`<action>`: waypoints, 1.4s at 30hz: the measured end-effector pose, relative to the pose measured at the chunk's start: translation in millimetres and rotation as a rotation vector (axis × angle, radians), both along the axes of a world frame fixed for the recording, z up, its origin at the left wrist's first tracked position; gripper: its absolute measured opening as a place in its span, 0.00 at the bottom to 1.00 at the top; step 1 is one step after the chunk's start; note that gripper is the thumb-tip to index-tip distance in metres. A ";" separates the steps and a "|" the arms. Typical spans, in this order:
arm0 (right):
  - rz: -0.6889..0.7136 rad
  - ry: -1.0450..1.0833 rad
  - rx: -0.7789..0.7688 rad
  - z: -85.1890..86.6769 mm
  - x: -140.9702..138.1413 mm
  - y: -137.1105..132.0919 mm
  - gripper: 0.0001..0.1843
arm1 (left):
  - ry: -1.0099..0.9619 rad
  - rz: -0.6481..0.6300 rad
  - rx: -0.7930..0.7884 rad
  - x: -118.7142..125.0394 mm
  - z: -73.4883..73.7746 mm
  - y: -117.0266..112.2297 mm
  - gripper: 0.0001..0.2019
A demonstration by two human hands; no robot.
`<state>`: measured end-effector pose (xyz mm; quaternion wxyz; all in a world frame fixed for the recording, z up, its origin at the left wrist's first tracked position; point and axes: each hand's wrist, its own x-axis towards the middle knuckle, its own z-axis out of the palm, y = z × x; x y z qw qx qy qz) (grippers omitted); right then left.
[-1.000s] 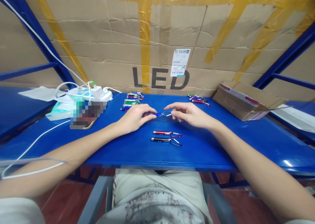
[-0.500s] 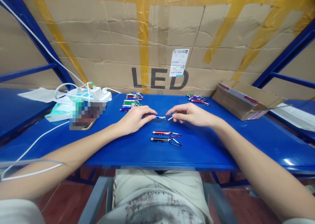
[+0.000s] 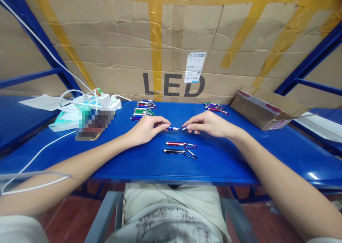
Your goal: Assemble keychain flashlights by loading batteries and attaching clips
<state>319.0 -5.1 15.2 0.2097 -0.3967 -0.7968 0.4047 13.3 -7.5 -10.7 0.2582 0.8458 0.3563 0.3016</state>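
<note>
A small blue keychain flashlight (image 3: 174, 128) hangs between my two hands just above the blue table (image 3: 227, 157). My left hand (image 3: 148, 128) pinches its body from the left. My right hand (image 3: 207, 123) pinches the clip end from the right, fingers closed on it. Just in front of the hands lie a red flashlight (image 3: 177, 144) and a black flashlight (image 3: 176, 152), each with a red carabiner clip pointing right.
A row of several coloured flashlights (image 3: 143, 110) lies at the back left of centre, another small group (image 3: 215, 107) at the back right. A power strip with cables (image 3: 93, 101) and a pack (image 3: 66, 119) sit left. An open cardboard box (image 3: 267, 107) stands right.
My hands have closed in on each other; the right fingers slid along the clip toward the blue flashlight's body. The flashlights on the table have not moved.
</note>
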 end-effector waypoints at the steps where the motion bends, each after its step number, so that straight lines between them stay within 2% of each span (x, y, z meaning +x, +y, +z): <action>1: 0.004 -0.005 0.007 0.0 0.0 -0.1 0.27 | -0.008 -0.001 -0.021 0.4 -0.1 -0.4 0.14; 5: 0.016 -0.071 0.075 2.3 -0.1 -1.5 0.27 | 0.000 -0.014 -0.065 1.6 0.4 -1.9 0.15; 9: 0.031 -0.122 0.129 5.0 0.4 -2.8 0.26 | 0.052 -0.042 -0.022 1.0 1.6 -3.3 0.14; 16: 0.033 -0.076 0.003 2.2 2.8 -2.7 0.25 | 0.127 -0.079 0.070 -0.5 -1.4 -1.9 0.13; 28: 0.084 -0.122 -0.053 9.9 0.8 -7.1 0.24 | 0.179 -0.143 0.163 -0.7 0.2 -3.6 0.15; 42: 0.132 -0.134 -0.081 11.8 1.5 -9.1 0.21 | 0.181 -0.127 0.187 1.0 2.9 -6.5 0.12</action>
